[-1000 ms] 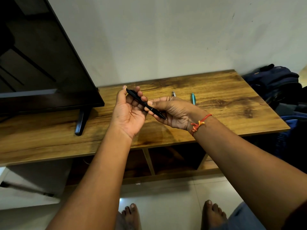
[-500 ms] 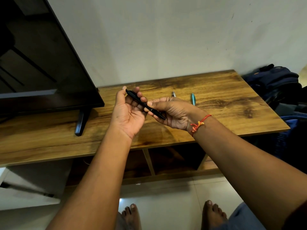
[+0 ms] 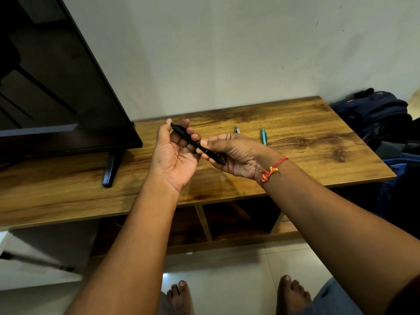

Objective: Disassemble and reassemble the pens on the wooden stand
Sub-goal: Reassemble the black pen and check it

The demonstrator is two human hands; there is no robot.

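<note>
Black pen (image 3: 197, 143) is held over the wooden stand (image 3: 306, 169), pinched at the rear by the left hand (image 3: 175, 158) and near the tip by the right hand (image 3: 238, 155). Hardly shifted in a second, it is judged unseparated. Behind, a silver pen (image 3: 237, 130) and a teal pen (image 3: 263, 136) are left lying.

Left side: the top of the wooden stand (image 3: 318, 142) is taken up by a television (image 3: 56, 87); its black foot (image 3: 111, 169) is planted left of centre.
Middle: the air above the wood is filled by the left hand (image 3: 175, 155) and right hand (image 3: 236, 155), bridged by a black pen (image 3: 197, 144) gripped by both.
Far of the right hand: a silver pen (image 3: 237, 130) and a teal pen (image 3: 263, 136) are laid near each other, apart.
Right part: open wood is offered from the teal pen to the right edge.
Far edge: closed by the wall (image 3: 227, 53).
Past the right edge: passage is blocked by dark bags (image 3: 375, 114).
</note>
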